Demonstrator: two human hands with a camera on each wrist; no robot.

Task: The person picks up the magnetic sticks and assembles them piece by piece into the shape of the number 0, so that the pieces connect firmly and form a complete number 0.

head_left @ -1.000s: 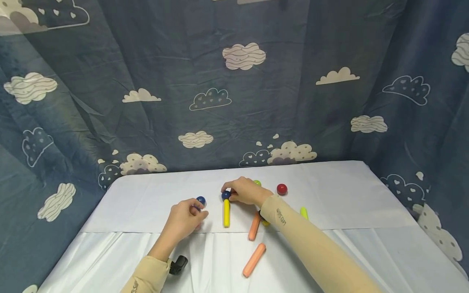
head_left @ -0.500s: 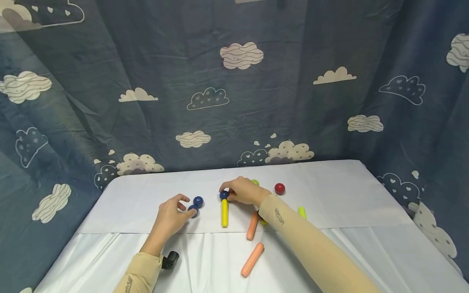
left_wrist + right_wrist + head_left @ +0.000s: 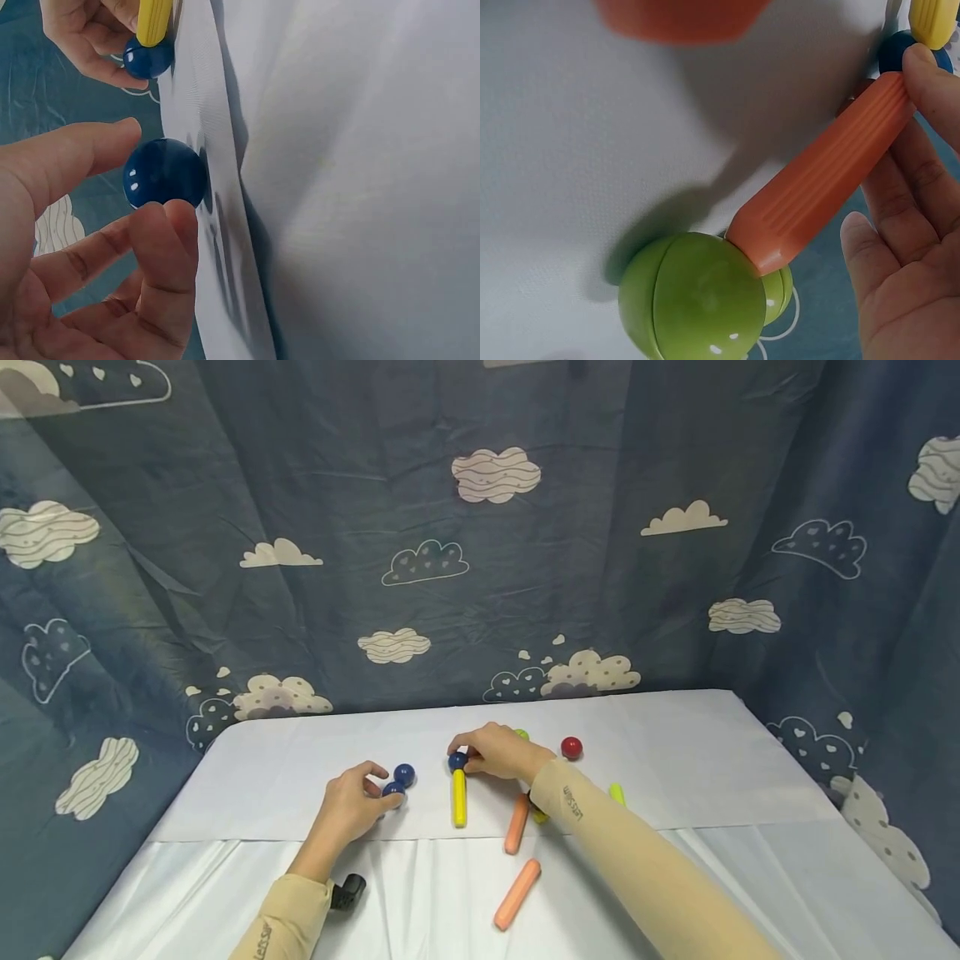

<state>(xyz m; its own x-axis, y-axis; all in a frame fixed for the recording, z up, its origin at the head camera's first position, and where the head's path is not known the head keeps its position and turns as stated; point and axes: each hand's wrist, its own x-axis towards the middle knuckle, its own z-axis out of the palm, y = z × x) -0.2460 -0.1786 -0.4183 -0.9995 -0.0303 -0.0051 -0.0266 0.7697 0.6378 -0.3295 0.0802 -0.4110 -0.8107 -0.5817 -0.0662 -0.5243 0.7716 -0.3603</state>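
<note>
My left hand (image 3: 351, 797) curls its thumb and fingers about a glossy blue ball (image 3: 166, 174); its fingertips overlap the ball's lower edge in the left wrist view. A second blue ball (image 3: 404, 775) sits right behind that one. My right hand (image 3: 501, 752) pinches another blue ball (image 3: 457, 762) between thumb and fingers. From this ball a yellow ridged stick (image 3: 459, 800) extends toward the near side, its end against the ball. An orange stick (image 3: 825, 172) lies beside the right hand, its end against a green ball (image 3: 694, 296) in the right wrist view.
A red ball (image 3: 572, 747) lies behind the right forearm. Another orange stick (image 3: 517, 895) lies nearer the front, and a lime-green stick (image 3: 617, 793) is partly hidden by the sleeve. The white-covered table (image 3: 660, 743) backs onto a dark cloud-printed curtain (image 3: 570, 552).
My left hand has shifted left and its fingers have come off the farther blue ball, so both balls there now show. The right hand keeps its place at the yellow stick's end.
</note>
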